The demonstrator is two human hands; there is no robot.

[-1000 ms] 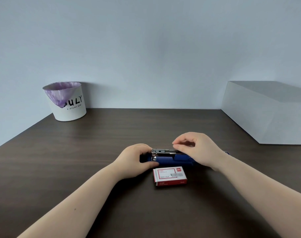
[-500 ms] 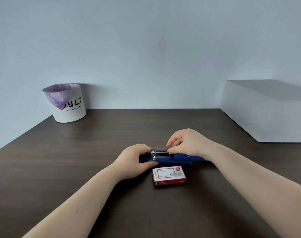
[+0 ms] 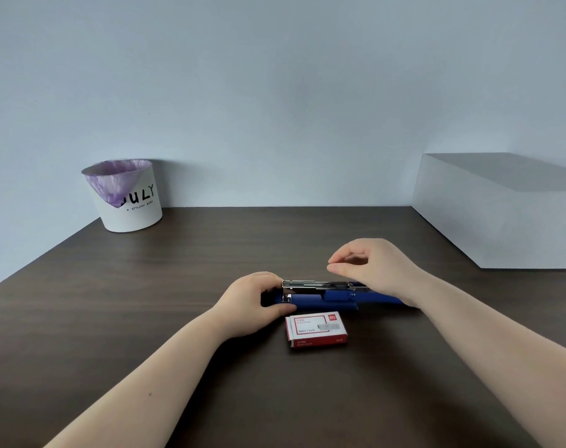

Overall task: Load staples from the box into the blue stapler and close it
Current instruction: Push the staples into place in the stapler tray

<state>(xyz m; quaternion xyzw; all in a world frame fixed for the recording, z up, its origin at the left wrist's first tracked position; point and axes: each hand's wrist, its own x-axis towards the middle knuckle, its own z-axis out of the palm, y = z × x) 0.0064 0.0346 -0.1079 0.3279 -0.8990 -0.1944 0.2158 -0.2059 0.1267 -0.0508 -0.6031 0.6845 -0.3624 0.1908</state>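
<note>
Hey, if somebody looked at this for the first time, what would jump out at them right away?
Probably the blue stapler lying open mid-table, its metal staple channel exposed, with the left hand gripping its left end and the right hand raised just above it, fingers pinched. Right in front sits the red staple box. Far back left stands a white bin with a purple liner.

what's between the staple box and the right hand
The blue stapler, lying open on the table, sits between the staple box and the raised right hand in the head view.

"ULY", "A STYLISH" on white bin
</note>
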